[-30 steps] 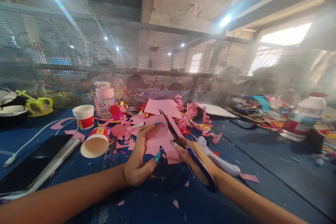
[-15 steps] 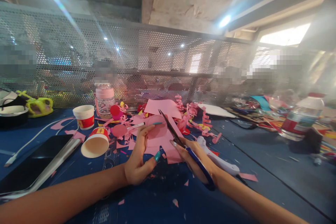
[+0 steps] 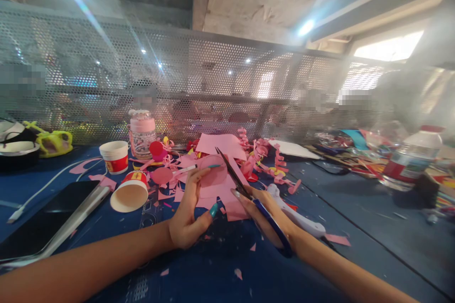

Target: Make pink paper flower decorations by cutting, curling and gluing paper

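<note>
My right hand (image 3: 266, 210) grips a pair of scissors (image 3: 237, 177) with dark blades and blue handles. The blades point up and away, nearly together, beside the right edge of a rounded piece of pink paper (image 3: 216, 179). My left hand (image 3: 190, 215) has that paper at its fingers, with one teal-nailed finger lying across it. Its thumb stands apart, lower down. Just how the fingers pinch the paper is partly hidden. Larger pink sheets (image 3: 222, 146) lie behind and beneath, among curled pink strips (image 3: 259, 154).
Left of my hands, a paper cup (image 3: 130, 192) lies tipped beside upright stacked cups (image 3: 114, 156). A phone (image 3: 46, 218), a white cable (image 3: 46, 187) and a pink-lidded bottle (image 3: 142, 135) are also there. A white glue gun (image 3: 296, 213) lies right, a water bottle (image 3: 408, 161) beyond. A perforated metal screen (image 3: 220, 75) closes the back.
Hands, scissors and paper hold almost the same position. The whole view has shifted very slightly.
</note>
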The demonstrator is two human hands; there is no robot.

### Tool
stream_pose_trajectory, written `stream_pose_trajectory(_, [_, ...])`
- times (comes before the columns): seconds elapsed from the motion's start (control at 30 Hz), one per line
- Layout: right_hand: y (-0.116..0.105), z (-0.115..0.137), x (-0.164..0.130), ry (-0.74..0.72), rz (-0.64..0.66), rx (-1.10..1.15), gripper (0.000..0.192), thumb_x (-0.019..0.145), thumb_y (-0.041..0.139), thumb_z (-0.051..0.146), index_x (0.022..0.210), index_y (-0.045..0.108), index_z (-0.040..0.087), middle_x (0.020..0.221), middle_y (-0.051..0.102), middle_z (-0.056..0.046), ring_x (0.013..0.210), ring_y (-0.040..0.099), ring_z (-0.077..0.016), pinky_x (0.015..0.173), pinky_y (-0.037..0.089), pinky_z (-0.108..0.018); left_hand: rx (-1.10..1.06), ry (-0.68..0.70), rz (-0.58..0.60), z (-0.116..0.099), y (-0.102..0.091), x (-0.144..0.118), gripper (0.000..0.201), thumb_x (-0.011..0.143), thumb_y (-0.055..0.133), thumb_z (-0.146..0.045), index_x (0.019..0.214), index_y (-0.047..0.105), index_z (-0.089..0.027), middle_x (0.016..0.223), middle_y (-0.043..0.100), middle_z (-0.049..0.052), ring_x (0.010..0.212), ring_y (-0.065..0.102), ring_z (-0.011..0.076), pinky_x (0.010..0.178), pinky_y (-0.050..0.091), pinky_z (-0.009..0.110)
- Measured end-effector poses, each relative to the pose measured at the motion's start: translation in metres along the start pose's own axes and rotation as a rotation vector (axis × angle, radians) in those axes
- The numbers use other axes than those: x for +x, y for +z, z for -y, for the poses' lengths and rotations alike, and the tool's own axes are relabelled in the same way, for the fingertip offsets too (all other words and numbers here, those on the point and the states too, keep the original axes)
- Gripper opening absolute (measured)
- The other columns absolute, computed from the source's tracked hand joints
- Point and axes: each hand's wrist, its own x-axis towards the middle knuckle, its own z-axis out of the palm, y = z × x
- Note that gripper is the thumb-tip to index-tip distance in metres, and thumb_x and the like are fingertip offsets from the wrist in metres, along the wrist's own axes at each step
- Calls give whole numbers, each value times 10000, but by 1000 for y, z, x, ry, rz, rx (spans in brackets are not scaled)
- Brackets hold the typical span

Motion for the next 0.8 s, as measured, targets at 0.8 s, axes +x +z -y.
stream_pose_trajectory(0.8, [-6,13,3,-41,44,-69,495,845,334,585,612,500,181,564,507,-2,583,511,-156,576,403,-276,-54,-8,-36,1,0,3,558,836,486,-237,1350,269,-229,1414,201,92,1348,138,299,1119,98,497])
